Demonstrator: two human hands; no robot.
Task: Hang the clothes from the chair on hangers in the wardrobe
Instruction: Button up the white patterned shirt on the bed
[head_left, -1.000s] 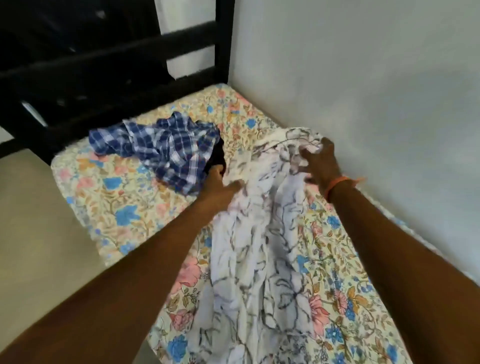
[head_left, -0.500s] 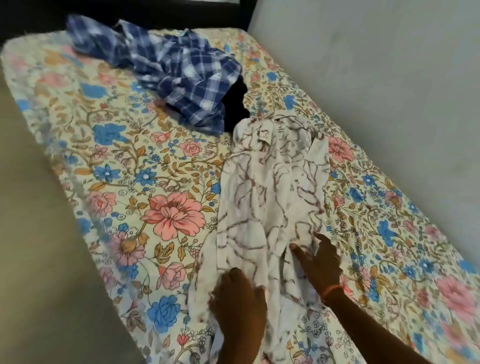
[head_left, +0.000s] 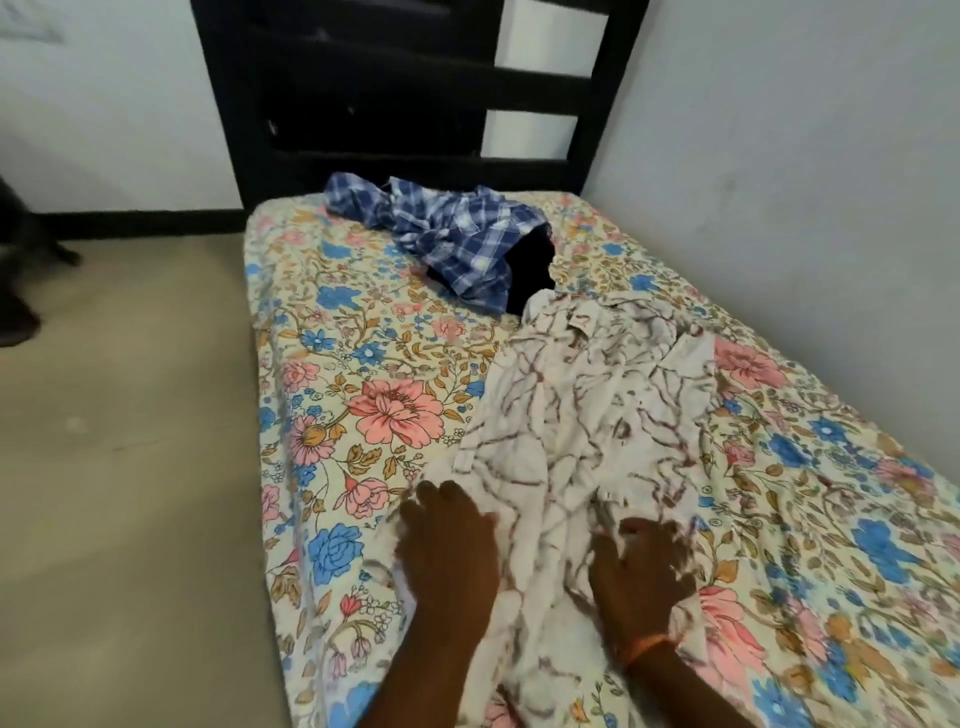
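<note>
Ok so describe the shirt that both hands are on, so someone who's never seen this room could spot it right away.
Start at the bed with the floral sheet set against the wall. The white shirt lies lengthwise on its wall side, collar toward the dark headboard, with the left hand and right hand on its near end. Unlike the crumpled blue checked shirt beyond it, it is pale with thin brown branching lines.

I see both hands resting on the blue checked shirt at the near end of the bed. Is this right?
Not quite. In the head view the left hand and right hand rest on the white patterned shirt at the near end of the bed; the blue checked shirt lies untouched farther away.
</note>
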